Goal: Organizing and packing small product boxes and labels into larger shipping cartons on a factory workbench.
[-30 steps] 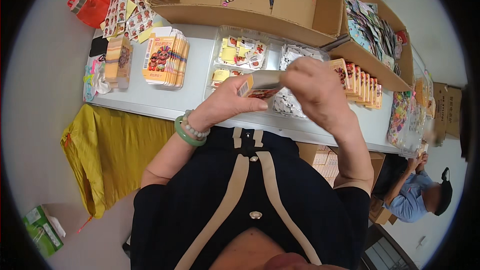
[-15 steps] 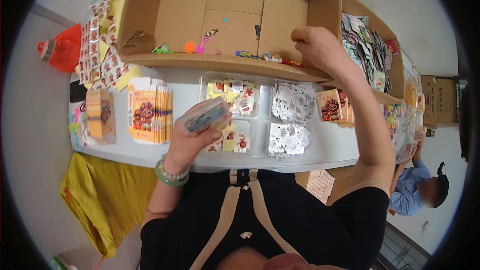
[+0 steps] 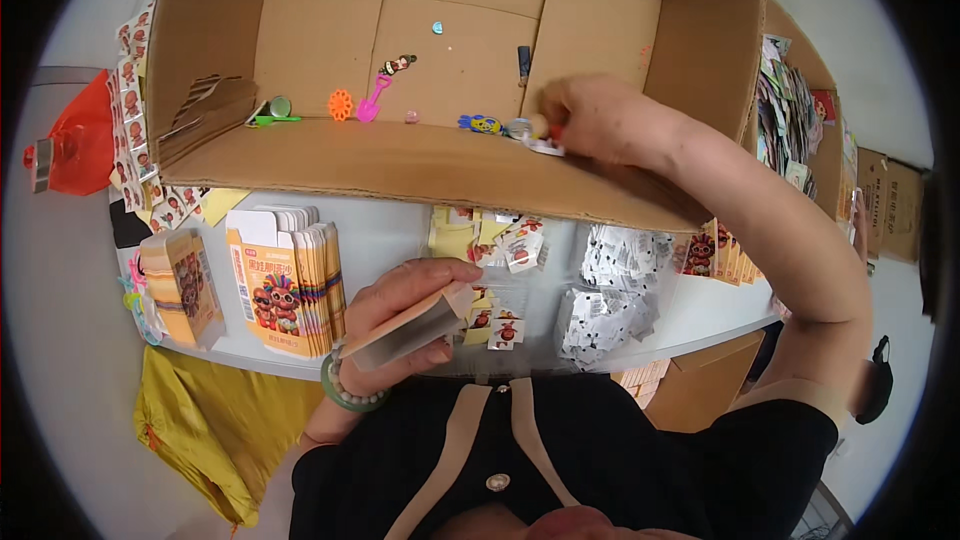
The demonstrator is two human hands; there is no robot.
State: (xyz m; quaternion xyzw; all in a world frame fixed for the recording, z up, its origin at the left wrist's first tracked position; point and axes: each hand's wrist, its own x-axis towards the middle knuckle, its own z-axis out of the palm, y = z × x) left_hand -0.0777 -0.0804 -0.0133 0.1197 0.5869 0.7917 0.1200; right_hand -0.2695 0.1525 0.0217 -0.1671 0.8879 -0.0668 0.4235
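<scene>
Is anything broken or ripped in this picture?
Yes: inside the big box, near its left front corner, some cardboard looks ragged, as if torn. Its jagged edge looks odd against the smooth sides around it.

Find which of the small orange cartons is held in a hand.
The carton in the left hand, its open end showing a grey inside; the other orange cartons sit grouped on the table.

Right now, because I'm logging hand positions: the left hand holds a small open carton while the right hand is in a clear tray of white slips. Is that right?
Not quite: the head view shows the right hand in the large cardboard box. The left hand does hold a small open carton.
</scene>
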